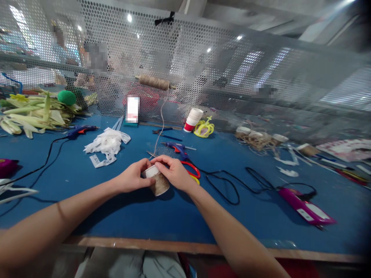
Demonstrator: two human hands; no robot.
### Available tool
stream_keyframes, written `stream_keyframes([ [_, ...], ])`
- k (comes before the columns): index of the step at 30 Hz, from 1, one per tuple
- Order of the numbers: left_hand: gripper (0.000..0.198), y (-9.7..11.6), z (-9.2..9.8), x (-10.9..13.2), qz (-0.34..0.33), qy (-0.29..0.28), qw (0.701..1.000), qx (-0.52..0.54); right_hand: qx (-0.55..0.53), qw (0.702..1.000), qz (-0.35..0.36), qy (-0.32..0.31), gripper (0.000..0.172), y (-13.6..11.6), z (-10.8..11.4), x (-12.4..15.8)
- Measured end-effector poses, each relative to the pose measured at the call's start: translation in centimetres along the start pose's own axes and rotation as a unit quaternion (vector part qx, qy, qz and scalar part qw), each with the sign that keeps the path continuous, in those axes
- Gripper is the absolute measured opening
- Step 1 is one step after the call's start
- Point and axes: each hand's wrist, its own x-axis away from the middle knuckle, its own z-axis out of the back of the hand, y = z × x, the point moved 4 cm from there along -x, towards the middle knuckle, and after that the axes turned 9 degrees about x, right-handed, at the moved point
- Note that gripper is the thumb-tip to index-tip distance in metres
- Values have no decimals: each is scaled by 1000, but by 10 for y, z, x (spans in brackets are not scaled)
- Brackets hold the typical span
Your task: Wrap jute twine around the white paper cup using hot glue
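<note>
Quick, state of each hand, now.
Left hand: closed on the twine-wrapped cup, gripping its rim side.
Right hand: closed over the same cup from the other side, fingers by the twine strand.

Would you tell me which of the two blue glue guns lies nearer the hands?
The blue glue gun just behind the right hand; the other lies far left.

Two bare forearms without sleeves, left hand point(131, 178) and right hand point(174, 172) ungloved, no rings or watch.
</note>
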Motion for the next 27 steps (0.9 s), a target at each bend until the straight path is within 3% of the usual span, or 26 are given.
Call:
stream_keyframes([
  [5, 36, 3, -1, 3, 4, 30, 1000, 4, -2, 999, -31, -12, 17, 5, 3, -1],
  [10, 47, -1, 1, 1, 8, -1, 999, 41, 1, 1000, -28, -12, 21, 4, 4, 0],
  [14, 40, -5, 3, -1, 25, -15, 999, 31, 11, 1000, 10, -8, 22, 2, 7, -3],
  [17, 28, -3, 1, -1, 41, -29, 997, 56, 69, 997, -41, 2, 27, 17, 21, -13],
  [19, 26, -1, -1, -1, 50, -37, 996, 59, 187, 973, -129, 34, 31, 38, 39, -23],
  [21, 26, 1, -1, -1, 56, -41, 996, 49, 315, 919, -229, 60, 34, 62, 59, -31],
  [24, 26, 3, -1, 1, 59, -47, 997, 30, 363, 883, -293, 45, 30, 96, 73, -41],
  [27, 25, 4, 0, 2, 59, -58, 996, 26, 375, 868, -324, 16, 18, 121, 72, -45],
])
